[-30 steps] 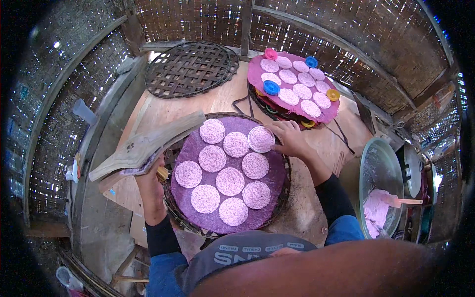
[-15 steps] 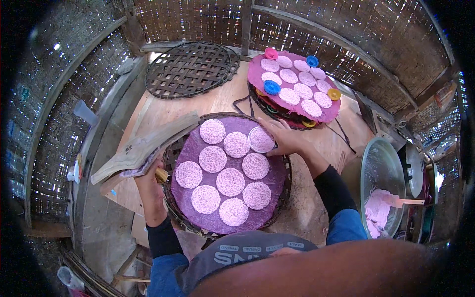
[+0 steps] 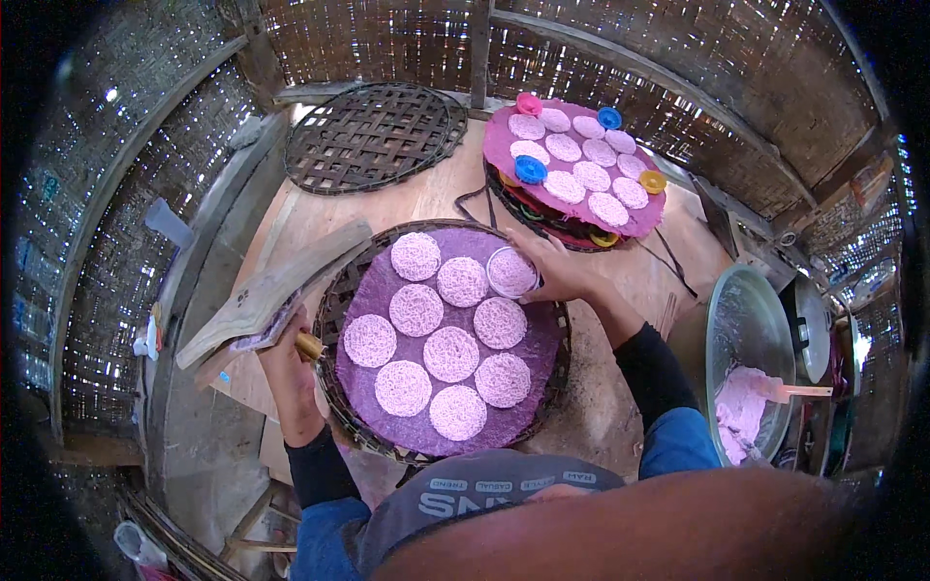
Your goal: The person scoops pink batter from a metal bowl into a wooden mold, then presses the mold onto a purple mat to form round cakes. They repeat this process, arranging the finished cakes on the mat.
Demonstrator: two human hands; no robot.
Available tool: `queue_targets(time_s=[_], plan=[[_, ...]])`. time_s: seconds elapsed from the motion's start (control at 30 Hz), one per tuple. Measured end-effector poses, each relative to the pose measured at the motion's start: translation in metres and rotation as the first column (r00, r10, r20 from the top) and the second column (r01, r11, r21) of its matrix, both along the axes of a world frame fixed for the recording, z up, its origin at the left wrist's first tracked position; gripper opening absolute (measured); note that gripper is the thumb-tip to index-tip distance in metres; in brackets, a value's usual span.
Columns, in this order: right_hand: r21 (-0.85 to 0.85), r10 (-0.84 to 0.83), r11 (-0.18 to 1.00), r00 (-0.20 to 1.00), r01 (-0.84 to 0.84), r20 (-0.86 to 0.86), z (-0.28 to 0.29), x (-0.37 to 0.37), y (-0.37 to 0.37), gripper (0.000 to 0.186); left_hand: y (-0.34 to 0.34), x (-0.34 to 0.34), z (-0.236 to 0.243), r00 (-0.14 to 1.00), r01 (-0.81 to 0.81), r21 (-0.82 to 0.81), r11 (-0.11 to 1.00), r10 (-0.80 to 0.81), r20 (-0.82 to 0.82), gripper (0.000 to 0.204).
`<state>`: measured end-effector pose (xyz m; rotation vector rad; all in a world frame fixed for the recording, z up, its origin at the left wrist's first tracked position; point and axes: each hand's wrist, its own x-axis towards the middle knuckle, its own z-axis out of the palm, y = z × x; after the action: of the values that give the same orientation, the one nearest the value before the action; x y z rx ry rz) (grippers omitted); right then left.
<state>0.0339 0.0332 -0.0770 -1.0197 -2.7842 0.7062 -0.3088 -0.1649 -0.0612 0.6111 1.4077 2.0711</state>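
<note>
My left hand (image 3: 287, 360) grips a wooden press (image 3: 260, 308) with long handles, held beside the left rim of a round woven tray (image 3: 329, 368). A brass-coloured cylinder (image 3: 310, 346) sticks out by the fingers. On the tray lies a purple cloth (image 3: 387, 232) bearing several round pink noodle cakes (image 3: 450, 354) made of fine strands. My right hand (image 3: 554, 267) is closed at the tray's upper right, its fingers on a thin ring (image 3: 491, 270) around one noodle cake (image 3: 513, 272). The thumb and some fingertips are partly hidden.
An upturned woven tray (image 3: 378, 137) lies at the back left of the wooden table (image 3: 262, 247). At the back right, stacked trays carry more pink cakes (image 3: 593, 175) and coloured plastic rounds (image 3: 531, 169). A large metal pot (image 3: 719, 329) with pink dough and a spatula (image 3: 799, 390) stands right.
The wooden press has shifted slightly left, away from the tray, and its brass cylinder shows more. My right hand stays at the same noodle cake, where the ring's edge now shows more clearly.
</note>
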Motion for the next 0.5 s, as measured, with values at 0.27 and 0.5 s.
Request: queue_targets(time_s=[0.27, 0.5], plan=[[-0.187, -0.41, 0.912, 0.789, 0.365, -0.457, -0.014, 0.084, -0.039, 0.104, -0.017, -0.013, -0.008, 0.995, -0.093, -0.034, 0.995, 0.092, -0.037, 0.018], [0.288, -0.728, 0.637, 0.681, 0.715, -0.08, -0.051, 0.148, -0.127, 0.074, -0.037, -0.023, -0.016, 0.987, -0.158, -0.059, 0.986, 0.158, 0.002, 0.019]])
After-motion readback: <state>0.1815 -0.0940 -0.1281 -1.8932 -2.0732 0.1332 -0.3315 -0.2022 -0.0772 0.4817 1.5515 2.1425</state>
